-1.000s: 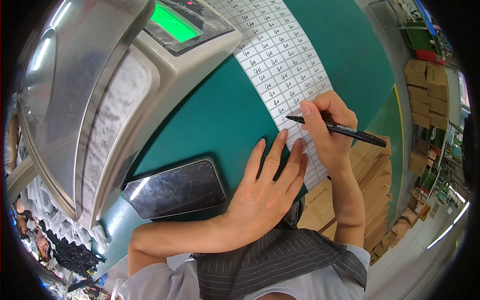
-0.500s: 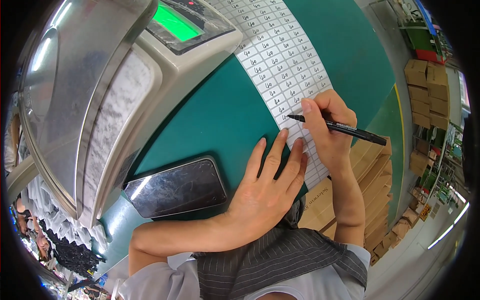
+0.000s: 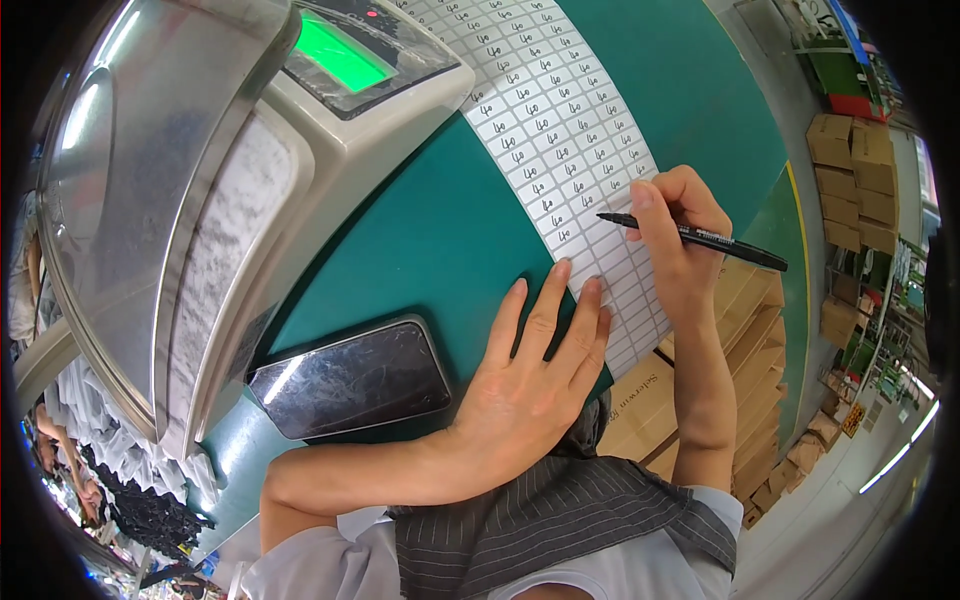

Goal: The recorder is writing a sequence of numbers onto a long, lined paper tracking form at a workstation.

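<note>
A long white strip of small labels (image 3: 535, 120) runs across the green table, with handwritten marks in the upper rows and blank cells lower down. My right hand (image 3: 685, 235) grips a black marker pen (image 3: 735, 248), its tip over a blank cell just right of the lowest marked one. Whether the tip touches the paper I cannot tell. My left hand (image 3: 540, 370) lies flat with fingers spread, its fingertips resting at the strip's left edge. Left of that hand lies a dark smartphone (image 3: 350, 378) with a scratched, smudged screen.
At the left stands a large weighing scale (image 3: 400, 90) with a lit green display (image 3: 343, 52). Open cardboard boxes (image 3: 640, 410) sit below the table's near right edge. Stacked cartons (image 3: 855, 180) stand at the far right. White and black material (image 3: 140, 500) is piled at the lower left.
My right hand has moved slightly right and up with the marker, away from the lowest mark in the left column to a cell in the neighbouring column. My left hand stays nearly still.
</note>
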The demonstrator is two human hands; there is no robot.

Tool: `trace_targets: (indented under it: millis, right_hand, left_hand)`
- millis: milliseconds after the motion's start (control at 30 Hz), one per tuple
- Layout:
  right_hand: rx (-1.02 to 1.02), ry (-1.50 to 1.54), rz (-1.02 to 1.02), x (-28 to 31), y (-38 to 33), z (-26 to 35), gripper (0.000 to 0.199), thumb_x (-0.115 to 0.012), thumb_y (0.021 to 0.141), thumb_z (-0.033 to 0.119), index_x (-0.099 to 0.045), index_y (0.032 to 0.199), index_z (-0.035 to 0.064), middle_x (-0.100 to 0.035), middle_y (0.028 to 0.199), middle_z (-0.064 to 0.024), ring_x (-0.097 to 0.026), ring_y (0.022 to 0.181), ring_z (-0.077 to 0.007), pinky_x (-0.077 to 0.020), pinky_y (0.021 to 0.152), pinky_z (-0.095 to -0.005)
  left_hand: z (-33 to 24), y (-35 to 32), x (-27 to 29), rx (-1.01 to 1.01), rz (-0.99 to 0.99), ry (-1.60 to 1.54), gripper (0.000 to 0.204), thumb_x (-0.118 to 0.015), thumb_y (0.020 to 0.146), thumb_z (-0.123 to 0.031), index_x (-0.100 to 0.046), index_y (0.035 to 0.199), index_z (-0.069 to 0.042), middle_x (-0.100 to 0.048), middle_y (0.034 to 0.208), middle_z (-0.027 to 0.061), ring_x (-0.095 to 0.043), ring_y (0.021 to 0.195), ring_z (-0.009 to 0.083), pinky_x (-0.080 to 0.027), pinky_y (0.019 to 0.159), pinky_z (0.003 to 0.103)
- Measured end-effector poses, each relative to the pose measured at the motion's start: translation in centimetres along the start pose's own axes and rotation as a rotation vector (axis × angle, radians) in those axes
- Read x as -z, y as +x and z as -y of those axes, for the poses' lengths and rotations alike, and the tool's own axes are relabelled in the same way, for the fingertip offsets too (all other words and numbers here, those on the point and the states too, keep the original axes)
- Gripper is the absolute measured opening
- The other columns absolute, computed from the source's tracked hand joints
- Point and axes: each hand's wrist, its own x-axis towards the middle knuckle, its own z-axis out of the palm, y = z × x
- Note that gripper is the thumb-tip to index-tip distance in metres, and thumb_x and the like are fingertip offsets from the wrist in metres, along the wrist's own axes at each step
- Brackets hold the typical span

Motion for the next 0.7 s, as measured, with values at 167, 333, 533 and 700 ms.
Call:
trace_targets:
  millis: [167,333,533,700]
  right_hand:
    - [0.011,-0.034,0.019,-0.24,0.01,0.02,0.019,-0.066,0.087,0.007,-0.055,0.072,0.0017,-0.053,0.058,0.0036,-0.042,0.053,-0.0001,-0.0328,0.046,-0.0183]
    - [0.012,-0.087,0.024,-0.22,0.07,0.05,0.02,-0.067,0.087,0.007,-0.055,0.072,0.002,-0.053,0.058,0.0036,-0.042,0.053,-0.0006,-0.0327,0.047,-0.0185]
    - [0.015,-0.063,-0.005,-0.02,0.02,-0.18,0.022,-0.066,0.088,0.007,-0.053,0.071,0.0023,-0.051,0.057,0.0043,-0.04,0.052,-0.0004,-0.0317,0.046,-0.019]
    - [0.016,-0.051,0.009,-0.22,0.12,0.14,0.022,-0.065,0.088,0.006,-0.053,0.07,0.0025,-0.05,0.056,0.0047,-0.039,0.052,-0.0001,-0.0313,0.046,-0.019]
  left_hand:
    - [0.11,-0.03,0.04,-0.006,0.004,0.014,0.039,-0.059,0.08,-0.014,-0.061,0.117,-0.004,-0.052,0.131,0.0154,-0.044,0.127,0.0388,-0.034,0.102,0.055]
    - [0.07,0.03,0.07,-0.01,0.01,0.02,0.039,-0.059,0.08,-0.015,-0.061,0.118,-0.004,-0.052,0.132,0.0153,-0.044,0.127,0.0389,-0.034,0.102,0.055]
    - [0.02,0.03,0.06,-0.007,0.013,0.015,0.038,-0.06,0.081,-0.015,-0.061,0.118,-0.004,-0.052,0.132,0.0149,-0.044,0.127,0.0385,-0.034,0.102,0.054]
    - [0.04,-0.02,0.01,-0.002,0.006,0.017,0.038,-0.059,0.08,-0.014,-0.062,0.117,-0.004,-0.052,0.132,0.0149,-0.045,0.127,0.0385,-0.034,0.102,0.054]
